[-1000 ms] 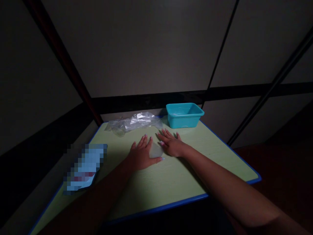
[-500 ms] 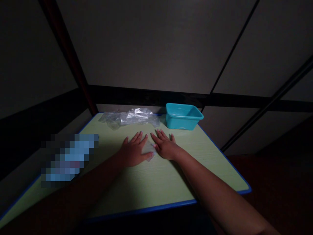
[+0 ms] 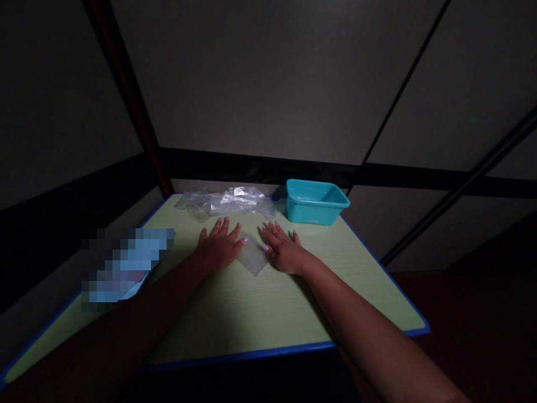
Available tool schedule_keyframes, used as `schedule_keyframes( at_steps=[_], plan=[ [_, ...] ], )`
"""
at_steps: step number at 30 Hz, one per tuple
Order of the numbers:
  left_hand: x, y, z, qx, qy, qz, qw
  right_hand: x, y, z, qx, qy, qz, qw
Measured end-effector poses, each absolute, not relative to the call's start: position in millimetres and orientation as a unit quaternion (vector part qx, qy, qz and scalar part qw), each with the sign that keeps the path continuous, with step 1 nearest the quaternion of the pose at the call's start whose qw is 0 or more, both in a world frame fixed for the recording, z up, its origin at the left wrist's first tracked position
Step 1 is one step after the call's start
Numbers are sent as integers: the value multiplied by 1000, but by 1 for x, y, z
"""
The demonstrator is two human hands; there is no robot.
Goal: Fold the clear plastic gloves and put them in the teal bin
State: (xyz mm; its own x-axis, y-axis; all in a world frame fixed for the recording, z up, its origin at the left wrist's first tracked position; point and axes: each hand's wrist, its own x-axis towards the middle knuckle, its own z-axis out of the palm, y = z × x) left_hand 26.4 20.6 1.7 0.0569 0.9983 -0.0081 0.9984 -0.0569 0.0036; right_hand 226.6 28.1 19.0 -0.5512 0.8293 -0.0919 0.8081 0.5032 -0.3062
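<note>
A small, whitish translucent sheet (image 3: 254, 258) lies flat on the table between my hands, one corner pointing toward me; whether it is plastic or paper I cannot tell. My left hand (image 3: 218, 247) rests with fingers spread at the sheet's left side, the thumb at its edge. On the right side, my right hand (image 3: 286, 252) lies palm down with fingers spread, its thumb touching the sheet. Neither hand grips anything. Parts of the sheet's side edges are hidden under the hands.
Crumpled clear plastic (image 3: 229, 202) lies along the table's far edge. A turquoise plastic basin (image 3: 315, 210) stands at the back right. A blurred-out bluish item (image 3: 130, 266) lies at the left. The pale green table (image 3: 251, 319) has a blue rim, with a wall behind it.
My left hand has slid left and slightly away from me, uncovering more of the translucent sheet. My right hand stays in about the same place.
</note>
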Motion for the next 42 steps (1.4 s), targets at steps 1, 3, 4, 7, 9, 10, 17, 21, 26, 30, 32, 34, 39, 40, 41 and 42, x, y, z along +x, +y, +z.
schedule_keyframes(
  at_steps=[1, 3, 4, 7, 9, 10, 17, 21, 26, 30, 32, 34, 39, 40, 41, 42],
  plan=[
    [26, 21, 1, 724, 690, -2, 9, 226, 27, 20, -466, -870, 160, 33],
    [26, 23, -1, 719, 695, 1, 19, 225, 24, 21, -445, -881, 161, 28],
    [26, 23, -2, 718, 695, 4, 22, 223, 22, 22, -433, -886, 162, 24],
    [26, 23, -4, 718, 696, 11, 21, 218, 16, 22, -399, -901, 169, 10],
    [27, 21, -3, 715, 698, 17, 15, 215, 13, 22, -389, -905, 173, -2],
    [28, 20, -2, 716, 698, 23, 9, 214, 12, 22, -390, -904, 173, -8],
    [31, 15, 2, 803, 594, 58, 3, 217, 16, 20, -415, -893, 170, -37],
    [31, 15, -2, 840, 540, 32, 49, 222, 19, 22, -427, -886, 174, -49],
    [29, 14, 0, 819, 569, 23, 68, 227, 23, 27, -439, -879, 177, -59],
    [30, 14, 4, 796, 601, 4, 67, 229, 26, 29, -438, -877, 189, -65],
    [31, 14, 6, 792, 607, -3, 64, 231, 28, 28, -434, -877, 198, -53],
    [32, 14, 7, 791, 609, -4, 59, 232, 31, 27, -426, -881, 202, -26],
    [34, 14, 10, 808, 588, 8, 44, 237, 39, 26, -447, -879, 144, 76],
    [34, 14, 10, 813, 581, 7, 45, 237, 41, 26, -458, -875, 126, 94],
    [34, 14, 11, 817, 575, 5, 47, 238, 42, 27, -469, -869, 108, 109],
    [34, 14, 11, 820, 570, 3, 49, 238, 43, 28, -482, -863, 92, 120]
  ],
)
